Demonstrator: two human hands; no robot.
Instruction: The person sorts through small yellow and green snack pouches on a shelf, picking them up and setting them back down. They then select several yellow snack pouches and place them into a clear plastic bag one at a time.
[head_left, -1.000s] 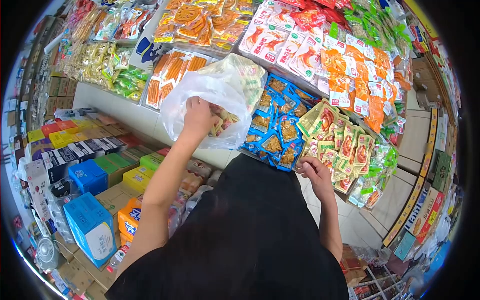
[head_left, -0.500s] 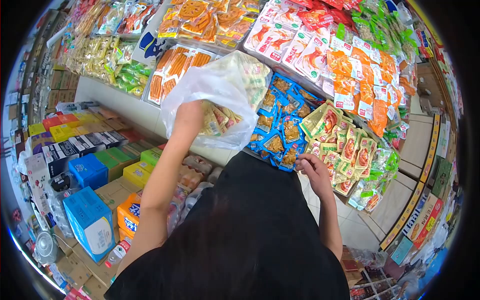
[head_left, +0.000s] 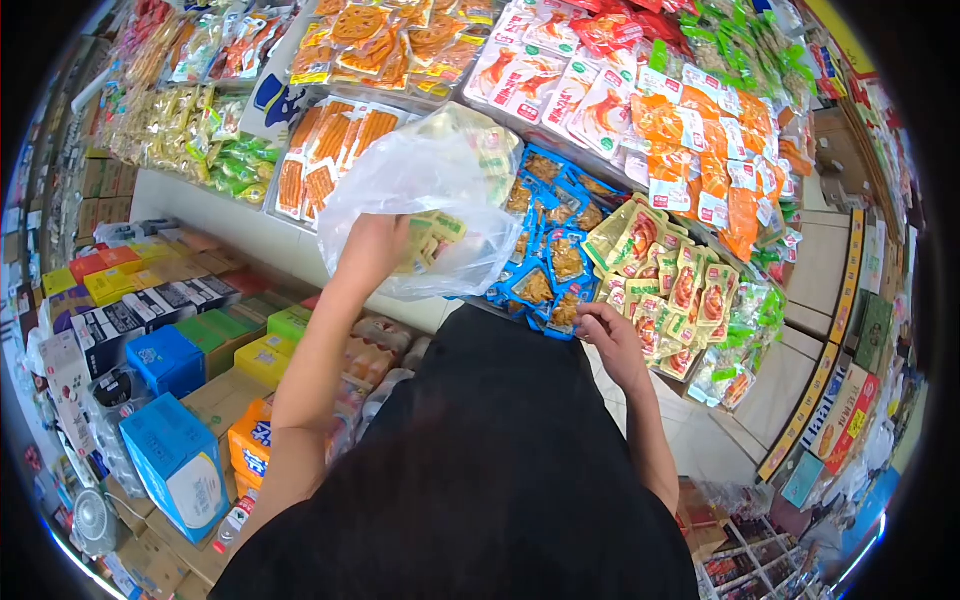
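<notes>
My left hand [head_left: 372, 250] reaches into a thin, translucent plastic bag [head_left: 455, 272]; its fingers are hidden inside. Through the bag's mouth a pale yellow-green snack packet [head_left: 432, 240] shows beside that hand. Under the bag's far side lie more pale packets [head_left: 492, 145], seen partly through the plastic. Loosely bent, with nothing visible in it, my right hand [head_left: 615, 347] hovers at the front edge of the blue snack packets [head_left: 566, 258]. Its fingertips are beside the nearest blue packet; contact is not clear. Cream-and-red packets [head_left: 683, 290] lie just beyond it.
Orange packets [head_left: 700, 150] and white-and-red packets [head_left: 565, 92] fill the display farther back. Left of these are trays of brown snack sticks [head_left: 335, 142]. Stacked drink cartons [head_left: 175, 450] stand on the floor at left. A shelf edge [head_left: 815, 400] runs along the right.
The view has shifted slightly, moving the display left. The bag's mouth has sagged, with fewer packets visible inside. My right hand's fingers have curled in a little.
</notes>
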